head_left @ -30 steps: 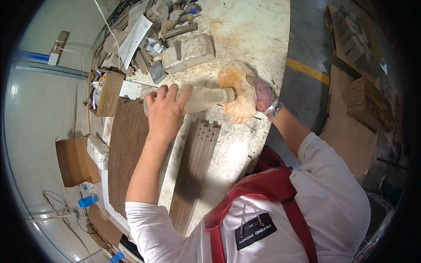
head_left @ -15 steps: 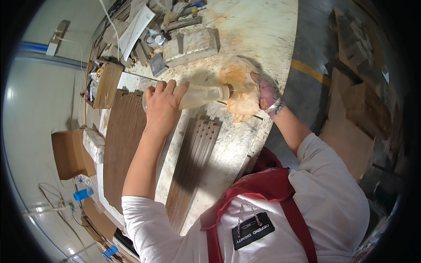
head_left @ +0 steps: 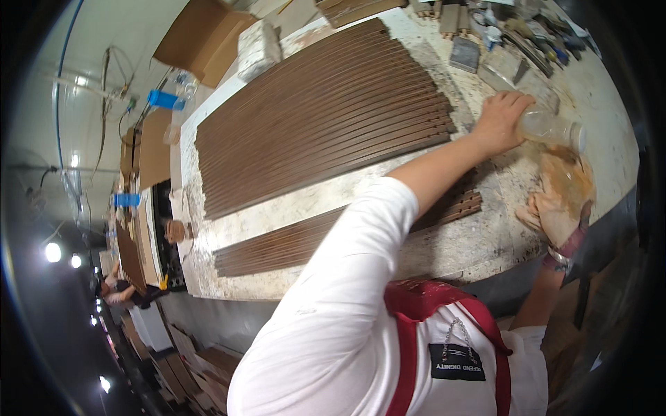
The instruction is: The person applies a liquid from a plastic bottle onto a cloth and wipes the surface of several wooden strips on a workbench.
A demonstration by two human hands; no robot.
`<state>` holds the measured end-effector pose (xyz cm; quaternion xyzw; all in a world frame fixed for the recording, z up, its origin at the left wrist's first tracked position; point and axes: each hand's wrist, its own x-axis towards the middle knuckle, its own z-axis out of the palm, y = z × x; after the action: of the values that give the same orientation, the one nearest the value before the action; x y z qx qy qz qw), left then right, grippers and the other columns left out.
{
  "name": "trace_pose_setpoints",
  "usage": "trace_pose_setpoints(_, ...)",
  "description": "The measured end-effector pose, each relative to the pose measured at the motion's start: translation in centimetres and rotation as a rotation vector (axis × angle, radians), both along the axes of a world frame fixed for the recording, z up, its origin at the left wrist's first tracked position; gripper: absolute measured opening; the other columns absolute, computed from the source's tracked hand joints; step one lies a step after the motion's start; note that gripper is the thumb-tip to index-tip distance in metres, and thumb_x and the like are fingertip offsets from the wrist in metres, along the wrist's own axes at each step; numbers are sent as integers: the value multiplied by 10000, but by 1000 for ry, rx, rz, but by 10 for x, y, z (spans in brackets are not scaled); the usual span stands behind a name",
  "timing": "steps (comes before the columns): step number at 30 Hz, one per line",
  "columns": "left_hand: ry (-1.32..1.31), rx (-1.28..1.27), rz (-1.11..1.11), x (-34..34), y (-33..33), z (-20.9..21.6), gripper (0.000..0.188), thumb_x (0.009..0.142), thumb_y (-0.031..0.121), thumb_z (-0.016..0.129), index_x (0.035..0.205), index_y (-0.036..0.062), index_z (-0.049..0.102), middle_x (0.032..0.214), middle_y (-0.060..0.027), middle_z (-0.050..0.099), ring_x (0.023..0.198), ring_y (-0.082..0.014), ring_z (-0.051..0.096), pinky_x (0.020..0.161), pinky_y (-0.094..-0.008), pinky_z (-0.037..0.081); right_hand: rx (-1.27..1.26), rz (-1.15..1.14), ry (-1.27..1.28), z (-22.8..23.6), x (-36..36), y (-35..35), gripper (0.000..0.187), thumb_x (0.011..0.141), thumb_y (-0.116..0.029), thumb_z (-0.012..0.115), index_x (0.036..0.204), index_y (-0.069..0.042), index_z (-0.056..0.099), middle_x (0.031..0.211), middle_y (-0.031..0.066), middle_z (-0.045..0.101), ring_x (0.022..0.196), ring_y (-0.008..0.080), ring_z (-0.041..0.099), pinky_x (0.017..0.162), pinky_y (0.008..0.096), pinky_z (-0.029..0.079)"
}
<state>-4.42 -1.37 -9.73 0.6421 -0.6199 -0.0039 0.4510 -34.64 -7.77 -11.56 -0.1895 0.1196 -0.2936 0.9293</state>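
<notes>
Bottle (head_left: 544,127), clear plastic: far right of the tabletop (head_left: 496,246), mouth toward the cloth; left hand (head_left: 503,123), fingers clamped round its base end. Cloth (head_left: 567,177), orange-stained: against the right hand (head_left: 576,237), whose fingers are mostly hidden, grip cannot be told. Change: view swings left, exposing the brown strips (head_left: 319,118); bottle stays at the cloth, so wetting is apparently ongoing.

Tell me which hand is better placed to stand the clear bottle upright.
Likely the left hand: it already grips the tilted bottle near its base, while the right hand is occupied holding the stained cloth.
</notes>
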Motion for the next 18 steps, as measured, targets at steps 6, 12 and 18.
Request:
trace_pose_setpoints(6, 576, 113, -59, 14, -28, -37, 959, 564, 194, 898, 1371, 48, 400, 1380, -193, 470, 1286, -370, 451, 1072, -420, 391, -4, 28, 63, -45, -29, -2, 713, 928, -471, 599, 1455, -39, 388, 1452, 150, 461, 1252, 364, 480, 1066, 521, 364)
trace_pose_setpoints(12, 439, 211, -33, 30, 2, -31, 1013, 634, 308, 874, 1434, 10, 329, 1436, -230, 421, 1327, -377, 415, 1102, -400, 363, -28, 134, 46, -10, 12, 39, 727, 937, -470, 585, 1488, -67, 333, 1478, 134, 421, 1253, 358, 473, 1062, 539, 360)
trace_pose_setpoints(18, -123, 268, -70, 118, 239, 50, 938, 745, 378, 793, 1458, 11, 306, 1496, -239, 335, 1385, -394, 334, 1136, -469, 313, -107, 139, 55, 2, 3, 51, 672, 952, -422, 585, 1452, -22, 381, 1449, 149, 472, 1278, 340, 487, 1073, 503, 382)
